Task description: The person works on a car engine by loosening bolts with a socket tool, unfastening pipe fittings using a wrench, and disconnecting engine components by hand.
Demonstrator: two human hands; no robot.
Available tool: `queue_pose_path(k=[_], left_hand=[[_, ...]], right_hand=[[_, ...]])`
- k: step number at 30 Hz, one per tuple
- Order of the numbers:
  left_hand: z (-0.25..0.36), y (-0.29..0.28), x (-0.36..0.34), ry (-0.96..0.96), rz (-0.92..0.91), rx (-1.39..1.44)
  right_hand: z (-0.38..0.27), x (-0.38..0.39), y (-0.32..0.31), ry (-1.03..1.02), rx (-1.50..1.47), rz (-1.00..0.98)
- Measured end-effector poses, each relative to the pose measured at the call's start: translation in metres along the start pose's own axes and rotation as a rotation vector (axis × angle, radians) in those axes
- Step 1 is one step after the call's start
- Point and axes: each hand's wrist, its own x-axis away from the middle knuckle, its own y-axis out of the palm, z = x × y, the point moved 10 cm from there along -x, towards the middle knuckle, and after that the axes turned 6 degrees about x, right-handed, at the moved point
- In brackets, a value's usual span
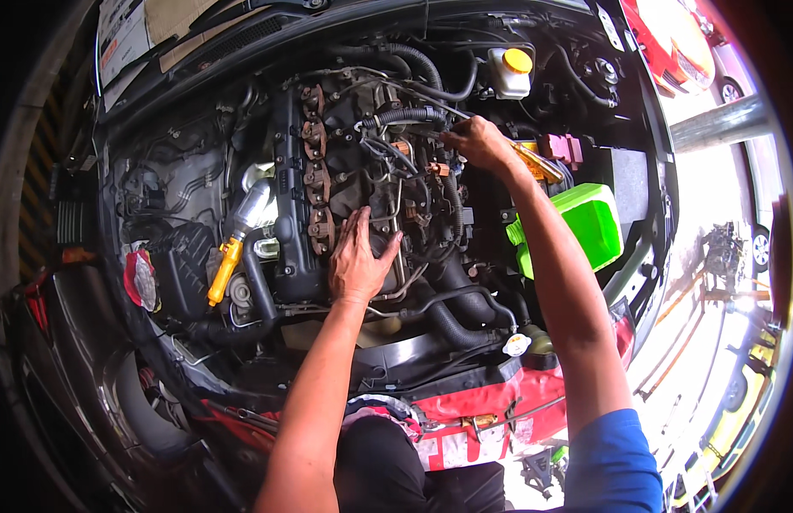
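Two bare hands were at work in an open engine bay [157, 214] whose top cover was already off, so the row of rusty brown coil seats [315, 175] down the engine [328, 171] lay exposed; hoses and wiring were in place around it, and by the look of things the job sat somewhere in the middle, with nothing yet refitted. A green container [585, 224] stood at the right side of the bay, and a yellow-capped fluid tank [509, 73] sat at the far edge. Nearer the left, a yellow-handled dipstick [224, 271] leaned beside a silver pipe.

His left hand [359, 256] lay flat with the fingers spread, pressed on the near middle of the engine as a brace, forearm coming up from the near edge. His right arm stretched far across, and the right hand [479, 141] was closed around a dark slim tool [426, 132] pointed at a ribbed black hose [405, 115]; just what the tip met, I could not tell.
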Motion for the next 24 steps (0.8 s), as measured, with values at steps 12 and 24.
queue_pose_path(k=[12, 24], left_hand=[[0.003, 0.0, 0.0, 0.031, 0.029, -0.009], [0.051, -0.045, -0.004, 0.116, 0.244, 0.3]], right_hand=[[0.001, 0.012, 0.009, 0.044, 0.078, 0.089], [-0.012, -0.016, 0.024, -0.322, 0.145, -0.526]])
